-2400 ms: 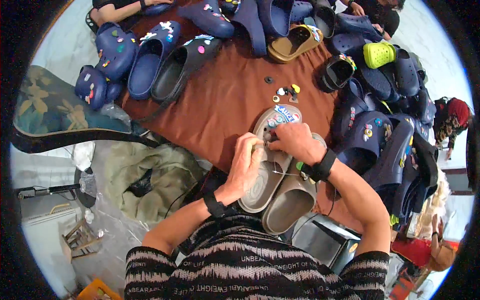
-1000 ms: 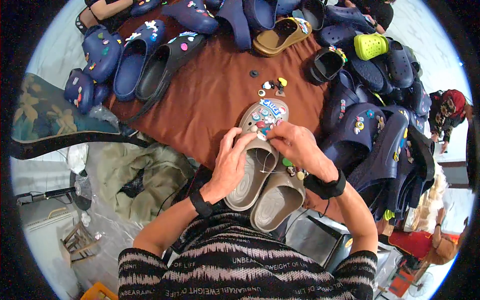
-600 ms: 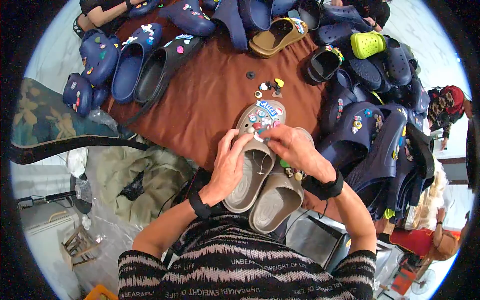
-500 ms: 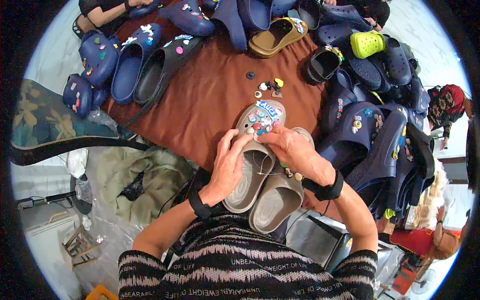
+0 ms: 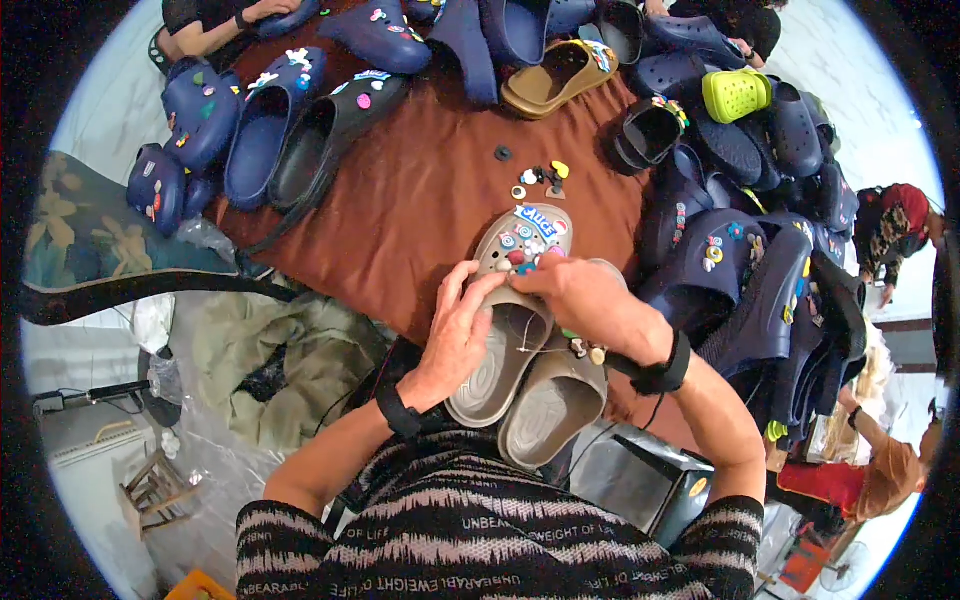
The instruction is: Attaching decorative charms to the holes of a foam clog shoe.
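A beige clog with colourful charms on its upper lies in front of me, toe pointing away. My left hand grips its left side, with the fingers on the edge of the upper. Over the right side of the upper is my right hand, its fingers pressed together against the charms; the hand hides what they hold. Beside it lies the second beige clog, its upper partly covered by my right hand and wrist. A thin pale loop hangs across the openings of the clogs.
A brown cloth covers the work surface, with loose charms beyond the toe. Dark blue clogs crowd the right and far edges. A black clog, an olive clog and a lime clog lie among them. Other people work nearby.
My right hand has turned slightly and shifted a little up and left over the charms. My left hand stays on the clog. A person at the far right has moved an arm.
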Motion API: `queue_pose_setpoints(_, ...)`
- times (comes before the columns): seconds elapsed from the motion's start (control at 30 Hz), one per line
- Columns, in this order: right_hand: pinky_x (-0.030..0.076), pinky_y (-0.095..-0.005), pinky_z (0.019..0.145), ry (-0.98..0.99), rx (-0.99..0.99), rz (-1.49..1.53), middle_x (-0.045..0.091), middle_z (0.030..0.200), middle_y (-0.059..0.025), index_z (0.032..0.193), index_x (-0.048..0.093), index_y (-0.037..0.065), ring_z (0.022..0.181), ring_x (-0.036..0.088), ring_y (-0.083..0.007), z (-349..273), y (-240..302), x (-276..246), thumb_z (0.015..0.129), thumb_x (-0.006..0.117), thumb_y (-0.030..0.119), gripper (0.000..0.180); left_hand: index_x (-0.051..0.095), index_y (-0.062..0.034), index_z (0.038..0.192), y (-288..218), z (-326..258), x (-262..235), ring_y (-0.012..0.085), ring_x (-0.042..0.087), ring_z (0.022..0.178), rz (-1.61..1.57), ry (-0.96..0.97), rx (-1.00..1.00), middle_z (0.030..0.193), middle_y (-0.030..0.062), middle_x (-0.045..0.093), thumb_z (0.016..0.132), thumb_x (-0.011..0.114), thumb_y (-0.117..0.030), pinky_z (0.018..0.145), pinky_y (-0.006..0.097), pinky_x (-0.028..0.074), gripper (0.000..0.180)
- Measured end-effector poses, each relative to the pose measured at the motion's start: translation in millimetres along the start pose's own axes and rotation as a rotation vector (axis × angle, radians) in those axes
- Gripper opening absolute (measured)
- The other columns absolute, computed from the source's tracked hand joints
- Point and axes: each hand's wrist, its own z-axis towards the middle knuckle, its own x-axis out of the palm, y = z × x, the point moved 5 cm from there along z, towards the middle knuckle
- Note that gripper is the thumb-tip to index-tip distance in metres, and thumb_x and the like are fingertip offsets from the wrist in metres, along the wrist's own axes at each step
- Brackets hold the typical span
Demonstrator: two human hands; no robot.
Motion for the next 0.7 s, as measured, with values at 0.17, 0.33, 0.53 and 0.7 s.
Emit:
queue_pose_setpoints(0.17,0.054,-0.0435,0.08,-0.167,0.07,0.365,0.07,0.093,-0.0209,0.1,0.072,0.004,0.09,0.069,-0.0361,31.4,-60.9,-21.3,0.087,0.06,0.01,0.019,0.047,-0.0048,0.138,-5.7,-10.0,-7.0,0.0385,0.037,0.134,-0.087,0.032,0.049,0.142,0.0227,0.038,0.091,0.056,-0.011,0.114,0.045,0.029,0.048)
queue_pose_setpoints(0.33,0.051,-0.0485,0.086,-0.357,0.149,0.214,0.067,0.097,-0.0288,0.105,0.067,-0.001,0.098,0.064,-0.044,70.2,-137.6,-26.7,0.086,0.057,0.007,0.023,0.039,0.0003,0.142,3.6,-20.9,-8.6,0.0368,0.035,0.137,-0.152,-0.037,0.008,0.144,0.023,0.037,0.1,0.05,-0.024,0.115,0.044,0.027,0.05)
queue_pose_setpoints(0.53,0.053,-0.0433,0.081,-0.428,0.185,0.03,0.068,0.096,-0.0259,0.116,0.065,-0.002,0.093,0.067,-0.0406,111.9,-180.2,-9.4,0.083,0.057,0.0,0.034,0.034,0.0003,0.145,14.8,-23.9,-4.3,0.0363,0.036,0.136,-0.187,-0.058,-0.059,0.143,0.0226,0.037,0.104,0.044,-0.028,0.115,0.042,0.028,0.05)
queue_pose_setpoints(0.7,0.053,-0.048,0.085,-0.372,0.192,-0.086,0.066,0.107,-0.0241,0.109,0.064,0.003,0.1,0.064,-0.0425,111.8,-183.8,-6.0,0.081,0.064,0.003,0.027,0.035,0.0006,0.144,12.4,-23.0,-4.4,0.0365,0.038,0.134,-0.15,-0.065,-0.01,0.142,0.0224,0.038,0.104,0.045,-0.024,0.114,0.042,0.03,0.048)
